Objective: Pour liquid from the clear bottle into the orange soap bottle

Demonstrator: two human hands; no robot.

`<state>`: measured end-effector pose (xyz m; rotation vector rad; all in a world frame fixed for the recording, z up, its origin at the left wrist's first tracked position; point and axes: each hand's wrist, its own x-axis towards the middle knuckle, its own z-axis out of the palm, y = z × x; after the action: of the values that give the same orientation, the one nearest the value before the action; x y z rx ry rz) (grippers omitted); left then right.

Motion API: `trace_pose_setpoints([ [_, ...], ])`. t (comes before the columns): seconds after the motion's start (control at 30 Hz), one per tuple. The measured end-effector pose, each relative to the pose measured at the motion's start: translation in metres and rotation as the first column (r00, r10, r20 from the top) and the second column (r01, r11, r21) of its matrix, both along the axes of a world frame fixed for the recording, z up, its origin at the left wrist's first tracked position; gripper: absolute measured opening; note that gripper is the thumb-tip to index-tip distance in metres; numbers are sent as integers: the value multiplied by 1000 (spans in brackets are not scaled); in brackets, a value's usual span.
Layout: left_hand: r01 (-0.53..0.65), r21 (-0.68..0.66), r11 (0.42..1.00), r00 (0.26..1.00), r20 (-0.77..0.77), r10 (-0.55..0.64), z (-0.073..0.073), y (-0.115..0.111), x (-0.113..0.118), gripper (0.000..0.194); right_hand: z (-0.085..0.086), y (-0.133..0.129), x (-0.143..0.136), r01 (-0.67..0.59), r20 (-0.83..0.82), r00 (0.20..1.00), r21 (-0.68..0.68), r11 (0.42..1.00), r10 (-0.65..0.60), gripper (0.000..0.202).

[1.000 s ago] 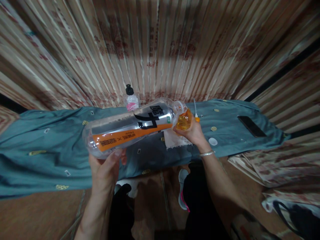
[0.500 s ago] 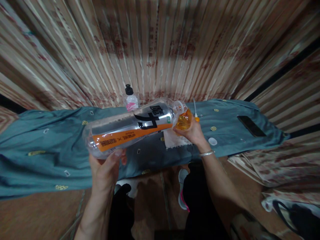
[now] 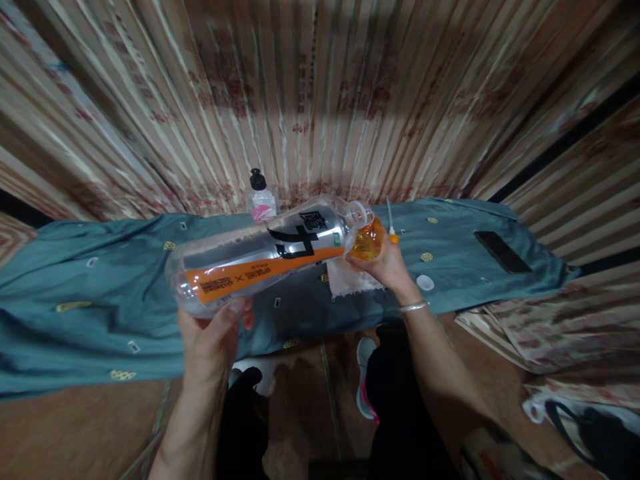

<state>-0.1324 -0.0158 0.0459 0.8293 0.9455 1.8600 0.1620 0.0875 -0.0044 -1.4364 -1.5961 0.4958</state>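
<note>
A large clear plastic bottle point(image 3: 260, 253) with a silver and orange label lies tilted in the air, its neck to the right. My left hand point(image 3: 213, 337) is closed around its bottom end from below. The bottle's open mouth meets a small clear container of amber liquid point(image 3: 367, 239). My right hand point(image 3: 387, 267) is wrapped round that container and partly hides it. Just behind my right hand an orange pump top point(image 3: 393, 237) with a pale tube rests on the cloth. A white cloth piece point(image 3: 355, 279) lies below the container.
A teal patterned cloth point(image 3: 120, 287) covers the long table. At the back stands a clear bottle with a black cap point(image 3: 263, 200). To the right lie a round white cap point(image 3: 425, 283) and a dark phone point(image 3: 503, 252). Pleated curtains point(image 3: 300, 100) hang close behind the table.
</note>
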Motion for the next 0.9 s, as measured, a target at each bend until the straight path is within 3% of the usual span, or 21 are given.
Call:
trace_pose_setpoints([
  [0.9, -3, 7, 1000, 1000, -31, 3, -4, 0, -2, 47, 0, 0, -1, 9, -38, 999, -20, 1000, -9, 99],
])
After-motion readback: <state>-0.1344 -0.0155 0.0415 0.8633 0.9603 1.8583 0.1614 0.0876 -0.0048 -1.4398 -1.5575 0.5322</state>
